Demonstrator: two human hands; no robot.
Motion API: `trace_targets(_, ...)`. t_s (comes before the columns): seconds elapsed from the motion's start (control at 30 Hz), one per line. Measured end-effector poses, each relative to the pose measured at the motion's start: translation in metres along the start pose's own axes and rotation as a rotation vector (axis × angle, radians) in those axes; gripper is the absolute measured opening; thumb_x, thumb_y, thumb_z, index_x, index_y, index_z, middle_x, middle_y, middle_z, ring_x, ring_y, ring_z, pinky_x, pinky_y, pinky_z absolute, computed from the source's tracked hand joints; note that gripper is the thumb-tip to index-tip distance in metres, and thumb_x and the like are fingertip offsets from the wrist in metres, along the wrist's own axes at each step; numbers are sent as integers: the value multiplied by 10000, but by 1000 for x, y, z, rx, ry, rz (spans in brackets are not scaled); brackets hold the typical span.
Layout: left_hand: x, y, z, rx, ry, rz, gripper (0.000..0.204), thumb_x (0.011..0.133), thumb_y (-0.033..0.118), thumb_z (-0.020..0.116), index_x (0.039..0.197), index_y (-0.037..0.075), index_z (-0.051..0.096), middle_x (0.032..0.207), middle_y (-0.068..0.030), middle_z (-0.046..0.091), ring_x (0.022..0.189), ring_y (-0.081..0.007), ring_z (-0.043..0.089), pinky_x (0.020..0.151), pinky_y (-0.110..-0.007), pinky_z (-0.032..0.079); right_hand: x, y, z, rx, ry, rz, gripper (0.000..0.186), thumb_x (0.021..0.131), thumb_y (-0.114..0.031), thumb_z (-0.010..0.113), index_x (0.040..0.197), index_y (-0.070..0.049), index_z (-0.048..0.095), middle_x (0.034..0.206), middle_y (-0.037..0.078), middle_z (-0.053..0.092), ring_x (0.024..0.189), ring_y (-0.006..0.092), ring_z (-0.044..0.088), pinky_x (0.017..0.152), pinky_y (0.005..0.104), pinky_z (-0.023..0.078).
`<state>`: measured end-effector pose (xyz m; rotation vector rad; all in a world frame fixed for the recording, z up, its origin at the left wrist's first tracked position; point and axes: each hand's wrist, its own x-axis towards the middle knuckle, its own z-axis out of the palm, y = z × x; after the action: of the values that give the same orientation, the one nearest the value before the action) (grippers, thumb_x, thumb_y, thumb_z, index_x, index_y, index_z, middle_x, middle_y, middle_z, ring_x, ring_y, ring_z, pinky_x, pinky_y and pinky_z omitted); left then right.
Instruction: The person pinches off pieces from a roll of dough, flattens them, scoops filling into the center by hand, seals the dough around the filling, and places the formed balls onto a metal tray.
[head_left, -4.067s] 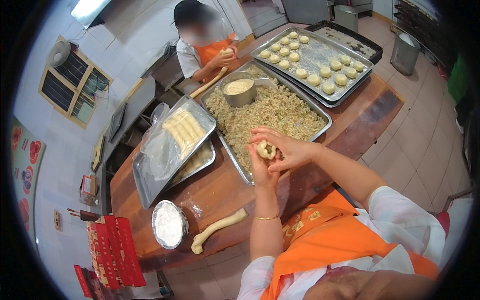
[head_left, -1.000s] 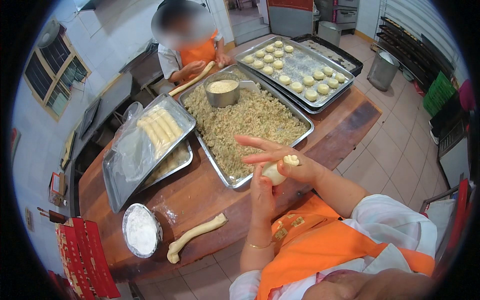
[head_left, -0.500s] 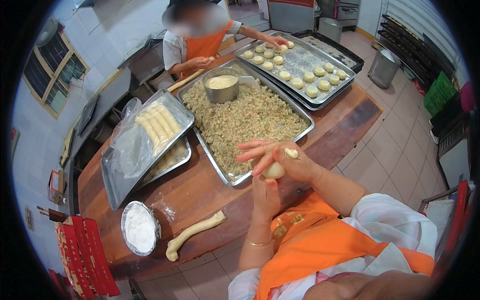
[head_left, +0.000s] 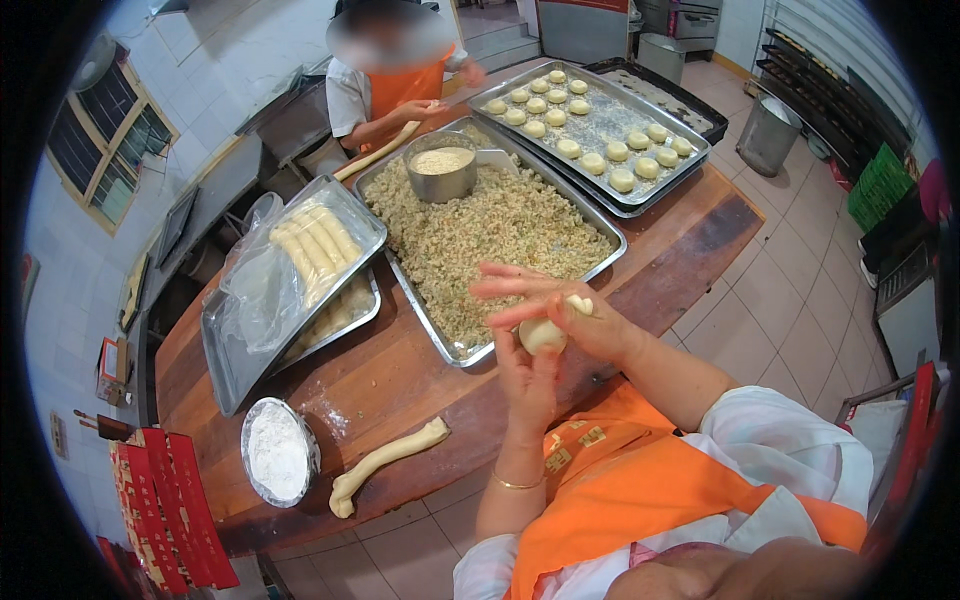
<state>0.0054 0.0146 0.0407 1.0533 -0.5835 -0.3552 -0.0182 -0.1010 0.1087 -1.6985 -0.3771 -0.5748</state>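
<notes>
A smooth, pale dough ball (head_left: 542,337) sits between my two hands above the table's near edge. My left hand (head_left: 526,385) cups it from below, its fingers and thumb curled round it. Over the top lies my right hand (head_left: 575,315), pressed against the ball with its long fingers reaching left. A small torn bit of dough (head_left: 579,303) is tucked in the right hand near the thumb. Just beyond my hands is a large metal tray of crumbly filling (head_left: 480,245). A metal bowl of pale crumbs (head_left: 441,172) stands in that filling. On the table to the left lies a dough rope (head_left: 390,466).
A bowl of white flour (head_left: 280,453) stands at the near left. Stacked trays (head_left: 235,360) hold dough rolls (head_left: 315,245) under plastic. Round dough pieces (head_left: 617,151) sit on a floured tray (head_left: 590,115) at the far right. A co-worker in an orange apron (head_left: 405,95) stands across the wooden table (head_left: 690,255).
My hands have shifted slightly around the dough ball, the left fingers now rising higher along its side. The co-worker's hand has drawn back from the tray of round dough pieces.
</notes>
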Motion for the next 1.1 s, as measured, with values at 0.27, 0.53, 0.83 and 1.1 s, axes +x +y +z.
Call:
trace_targets(0.27, -1, -10, 29, 115, 281, -143, 608, 956, 590, 509, 1300, 91, 466, 1065, -14, 595, 844, -95, 569, 662, -225, 468, -4, 12, -18, -71, -208, 65, 706, 1015, -623, 249, 1139, -133, 742, 1424, 149, 542, 1438, 350, 339, 1189, 514, 167)
trace_targets(0.53, -2, 4, -15, -372, 82, -242, 565, 995, 588, 446, 1113, 38, 505, 997, -63, 594, 787, -106, 571, 631, -225, 463, -3, -24, -7, -751, -105, 165, 585, 993, -582, 420, 1064, -86, 723, 953, 156, 703, 1019, 309, 654, 879, 410, 502)
trace_targets(0.83, 10, 25, -1, -492, 244, -263, 366, 1071, 382, 378, 1138, 39, 485, 1010, -108, 608, 786, -131, 589, 575, -225, 476, 6, -30, -12, -521, -117, 292, 197, 871, -206, 713, 920, -36, 628, 788, 149, 673, 728, 285, 692, 662, 373, 535)
trace_targets(1.1, 5, 37, -16, -766, 124, -359, 423, 1058, 421, 401, 1273, 60, 448, 1015, -125, 623, 678, -142, 582, 488, -221, 427, 17, -36, -22, -500, -276, 305, 142, 838, -101, 684, 933, -25, 611, 743, 91, 629, 649, 186, 616, 587, 310, 481)
